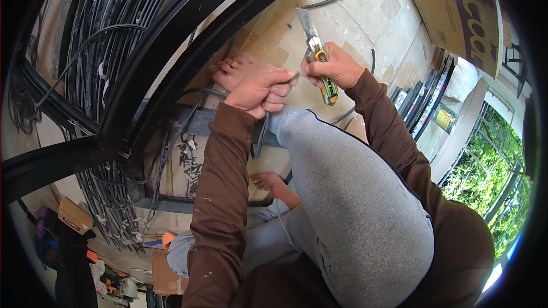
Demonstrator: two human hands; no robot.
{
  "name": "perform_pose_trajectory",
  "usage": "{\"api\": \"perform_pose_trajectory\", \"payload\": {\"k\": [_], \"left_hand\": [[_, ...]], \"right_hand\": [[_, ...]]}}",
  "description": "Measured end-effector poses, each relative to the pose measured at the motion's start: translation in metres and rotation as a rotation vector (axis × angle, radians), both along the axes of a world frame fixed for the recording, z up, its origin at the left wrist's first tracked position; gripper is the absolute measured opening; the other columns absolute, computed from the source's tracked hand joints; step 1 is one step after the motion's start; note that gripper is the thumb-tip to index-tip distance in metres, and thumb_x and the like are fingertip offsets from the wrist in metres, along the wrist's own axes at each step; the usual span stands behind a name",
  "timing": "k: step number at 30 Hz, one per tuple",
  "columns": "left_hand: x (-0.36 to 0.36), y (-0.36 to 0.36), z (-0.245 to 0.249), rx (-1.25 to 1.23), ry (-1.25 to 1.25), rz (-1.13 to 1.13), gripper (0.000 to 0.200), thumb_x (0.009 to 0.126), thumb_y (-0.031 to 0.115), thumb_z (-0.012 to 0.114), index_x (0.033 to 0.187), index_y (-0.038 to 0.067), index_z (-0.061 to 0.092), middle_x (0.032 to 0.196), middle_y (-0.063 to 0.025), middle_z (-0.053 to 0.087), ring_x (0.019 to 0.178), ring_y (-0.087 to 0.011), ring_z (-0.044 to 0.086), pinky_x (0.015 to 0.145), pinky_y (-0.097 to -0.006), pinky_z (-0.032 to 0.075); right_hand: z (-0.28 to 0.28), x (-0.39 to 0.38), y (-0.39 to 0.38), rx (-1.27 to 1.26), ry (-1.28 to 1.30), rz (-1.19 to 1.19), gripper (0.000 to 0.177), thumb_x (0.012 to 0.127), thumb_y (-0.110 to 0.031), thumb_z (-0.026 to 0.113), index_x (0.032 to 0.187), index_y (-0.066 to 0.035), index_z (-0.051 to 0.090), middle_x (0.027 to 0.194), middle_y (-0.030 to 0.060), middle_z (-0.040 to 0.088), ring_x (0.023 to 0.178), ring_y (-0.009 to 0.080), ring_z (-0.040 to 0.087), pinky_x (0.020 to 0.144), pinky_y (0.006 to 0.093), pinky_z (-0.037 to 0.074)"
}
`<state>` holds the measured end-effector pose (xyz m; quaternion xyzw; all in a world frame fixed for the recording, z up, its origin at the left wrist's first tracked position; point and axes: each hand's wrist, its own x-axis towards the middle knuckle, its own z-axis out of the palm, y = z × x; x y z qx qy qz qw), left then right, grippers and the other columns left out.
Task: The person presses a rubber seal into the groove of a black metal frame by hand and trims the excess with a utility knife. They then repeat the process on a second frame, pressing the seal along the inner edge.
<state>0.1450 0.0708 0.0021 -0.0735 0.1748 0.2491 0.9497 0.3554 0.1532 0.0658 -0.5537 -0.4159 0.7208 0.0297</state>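
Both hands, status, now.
Left hand: closed, holding a dark flexible strip.
Right hand: closed, holding a yellow-and-green utility knife, blade out.

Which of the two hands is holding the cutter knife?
The right hand: it grips the cutter knife; the left hand grips a dark strip instead.

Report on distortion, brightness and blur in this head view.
Head view: dark rounded borders, with the black frame looking bowed; head view: daylight brightest around the leaves outside, lower right; head view: knife in the right hand reasonably sharp, no obvious motion blur.
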Motion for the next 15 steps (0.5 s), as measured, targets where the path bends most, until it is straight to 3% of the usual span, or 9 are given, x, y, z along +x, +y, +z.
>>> {"api": "perform_pose_trajectory", "payload": {"k": [1,3,4,6,7,9,11,12,15], "left_hand": [[-0.009,-0.004,-0.002,0.011,0.020,0.022,0.016,0.103,0.020,0.052,0.094,0.008,0.054,0.063,0.0082,0.038,0.046,0.0001,0.023,0.040,-0.0189,0.017],[-0.034,-0.016,-0.006,0.034,0.059,0.064,0.016,0.104,0.019,0.050,0.094,0.008,0.053,0.066,0.0077,0.039,0.049,-0.0006,0.024,0.042,-0.0185,0.019],[-0.035,-0.021,-0.003,0.023,0.160,0.098,0.014,0.104,0.018,0.050,0.096,0.007,0.054,0.068,0.0061,0.042,0.050,-0.0017,0.027,0.044,-0.0190,0.022],[-0.035,-0.038,0.004,-0.011,0.372,0.172,0.013,0.103,0.017,0.052,0.100,0.005,0.057,0.073,0.0029,0.049,0.053,-0.0037,0.033,0.048,-0.0200,0.029],[-0.030,-0.043,0.007,0.007,0.384,0.282,0.013,0.102,0.015,0.053,0.107,0.004,0.059,0.084,-0.0026,0.057,0.061,-0.0072,0.043,0.057,-0.0236,0.038],[-0.027,-0.050,0.001,0.003,0.358,0.385,0.013,0.102,0.014,0.053,0.108,0.003,0.058,0.087,-0.0037,0.059,0.065,-0.0087,0.047,0.061,-0.0256,0.040],[-0.021,-0.052,-0.010,-0.009,0.369,0.453,0.013,0.102,0.013,0.053,0.108,0.003,0.058,0.092,-0.0052,0.062,0.069,-0.0103,0.051,0.064,-0.0281,0.043],[-0.020,-0.053,-0.012,-0.032,0.367,0.460,0.013,0.102,0.012,0.053,0.108,0.002,0.058,0.092,-0.0056,0.062,0.069,-0.0105,0.051,0.064,-0.0283,0.044],[-0.015,-0.051,-0.014,-0.074,0.358,0.483,0.012,0.102,0.012,0.053,0.107,0.002,0.058,0.093,-0.0065,0.063,0.069,-0.0112,0.052,0.064,-0.0288,0.044]], "right_hand": [[-0.006,0.009,0.000,0.012,-0.030,-0.068,0.017,0.086,-0.017,0.064,0.084,0.000,0.061,0.066,0.0041,0.058,0.054,0.0105,0.055,0.053,0.0243,0.046],[-0.032,0.052,0.015,0.239,-0.097,-0.429,0.019,0.089,-0.020,0.065,0.087,-0.001,0.062,0.068,0.0034,0.059,0.057,0.0101,0.055,0.056,0.0248,0.046],[-0.036,0.076,0.025,0.334,-0.233,-0.362,0.026,0.086,-0.027,0.072,0.085,-0.002,0.066,0.070,0.0031,0.061,0.056,0.0090,0.056,0.052,0.0244,0.046],[-0.020,0.099,0.037,0.220,-0.595,0.039,0.037,0.084,-0.037,0.077,0.089,-0.002,0.066,0.071,0.0041,0.062,0.056,0.0092,0.056,0.051,0.0245,0.043],[-0.022,0.093,0.032,0.270,-0.619,0.059,0.041,0.083,-0.040,0.078,0.092,-0.001,0.065,0.074,0.0061,0.063,0.059,0.0120,0.058,0.053,0.0266,0.044],[-0.025,0.088,0.012,0.384,-0.684,0.096,0.050,0.082,-0.045,0.079,0.097,0.000,0.063,0.078,0.0101,0.065,0.065,0.0175,0.062,0.058,0.0308,0.048],[-0.038,0.078,-0.011,0.561,-0.706,0.124,0.057,0.087,-0.044,0.073,0.114,0.000,0.052,0.089,0.0212,0.066,0.082,0.0348,0.066,0.078,0.0419,0.051],[-0.037,0.062,-0.022,0.496,-0.702,0.093,0.056,0.089,-0.041,0.071,0.119,0.000,0.047,0.092,0.0253,0.066,0.087,0.0405,0.066,0.084,0.0450,0.050],[-0.044,0.039,-0.040,0.485,-0.701,0.140,0.052,0.093,-0.036,0.064,0.126,-0.003,0.040,0.093,0.0293,0.065,0.089,0.0454,0.066,0.082,0.0470,0.050]]}}
